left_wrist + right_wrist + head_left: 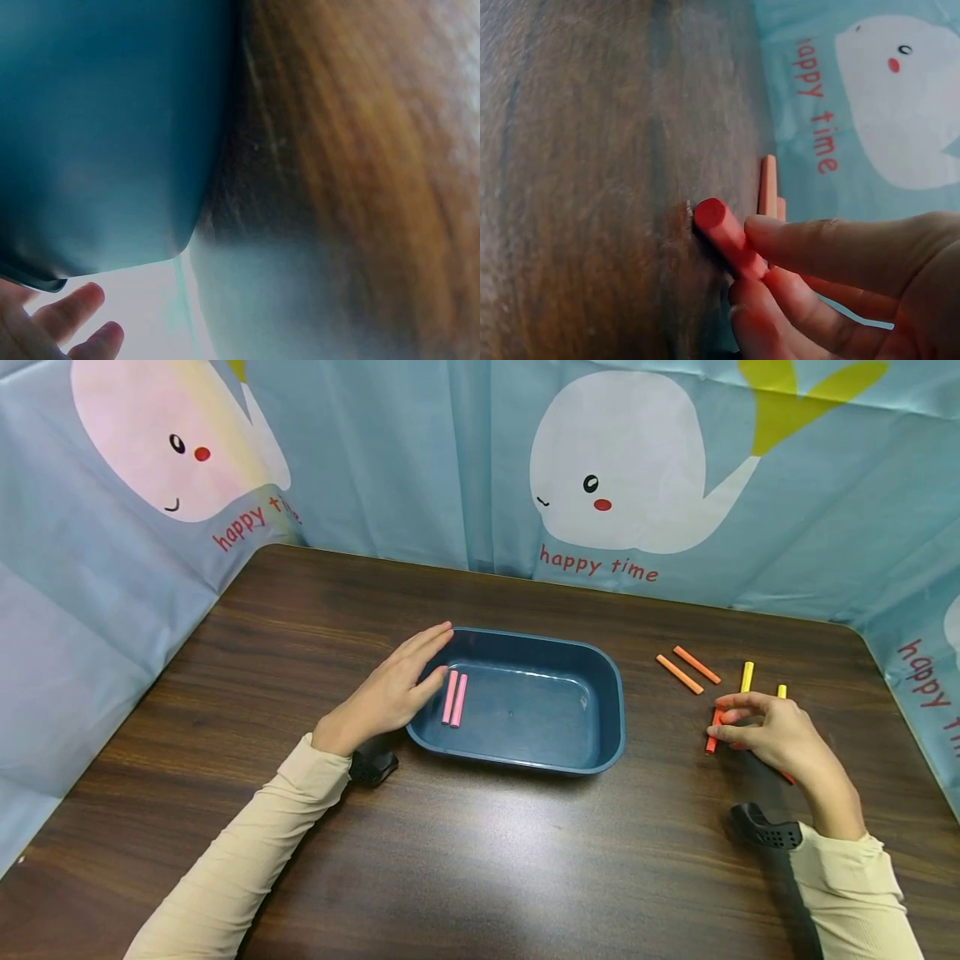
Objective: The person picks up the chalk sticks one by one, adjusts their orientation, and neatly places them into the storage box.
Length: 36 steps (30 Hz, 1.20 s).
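Observation:
My left hand (386,689) rests at the left rim of a dark blue plastic basin (517,766), its fingers straight along the edge. Two pink chalk sticks (459,702) lie side by side inside the basin, near that hand. In the left wrist view the basin's outer wall (105,150) fills the upper left, with fingertips (79,304) below its rim. Over to the right, my right hand (783,735) pinches a red chalk stick (731,236) between thumb and fingers, close over the table. Another red stick (780,772) lies partly hidden under this hand.
Two orange chalk sticks (680,674) lie between the basin and my right hand. Beyond that hand are two yellow sticks (747,677), partly covered by it. The brown wood table (480,860) ends at a light blue whale-print curtain (390,460) behind.

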Tool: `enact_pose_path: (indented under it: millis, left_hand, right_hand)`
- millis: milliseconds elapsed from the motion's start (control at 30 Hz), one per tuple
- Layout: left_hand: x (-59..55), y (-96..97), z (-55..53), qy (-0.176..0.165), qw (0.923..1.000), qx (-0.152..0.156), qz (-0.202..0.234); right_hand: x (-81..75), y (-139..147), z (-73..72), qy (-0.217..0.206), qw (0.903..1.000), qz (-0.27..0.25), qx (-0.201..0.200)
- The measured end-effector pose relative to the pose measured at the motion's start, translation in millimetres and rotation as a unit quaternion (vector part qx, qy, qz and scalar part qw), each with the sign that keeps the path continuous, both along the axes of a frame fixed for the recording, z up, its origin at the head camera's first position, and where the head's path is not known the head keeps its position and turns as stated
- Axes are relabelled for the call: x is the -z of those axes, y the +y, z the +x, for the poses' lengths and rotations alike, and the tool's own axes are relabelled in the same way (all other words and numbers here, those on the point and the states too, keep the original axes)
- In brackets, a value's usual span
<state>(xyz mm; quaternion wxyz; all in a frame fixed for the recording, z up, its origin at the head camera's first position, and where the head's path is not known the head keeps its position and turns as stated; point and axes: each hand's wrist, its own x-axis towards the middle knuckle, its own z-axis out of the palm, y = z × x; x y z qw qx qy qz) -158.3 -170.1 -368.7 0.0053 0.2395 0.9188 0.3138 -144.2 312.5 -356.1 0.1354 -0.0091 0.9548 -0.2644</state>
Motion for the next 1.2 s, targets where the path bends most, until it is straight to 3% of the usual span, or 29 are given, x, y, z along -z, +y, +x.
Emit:
enact_pose_path:
  millis: [900, 1200]
  left_hand:
    - [1.0, 0.9, -1.0, 0.004, 1.0000, -0.002, -0.001]
    - [0.4, 0.3, -0.5, 0.006, 1.0000, -0.001, -0.002]
  right_hand:
    - [2.3, -9, -0.8, -0.016, 0.9989, 0.026, 0.034]
    - [-2.3, -12, 0.7, -0.029, 0.9995, 0.009, 0.004]
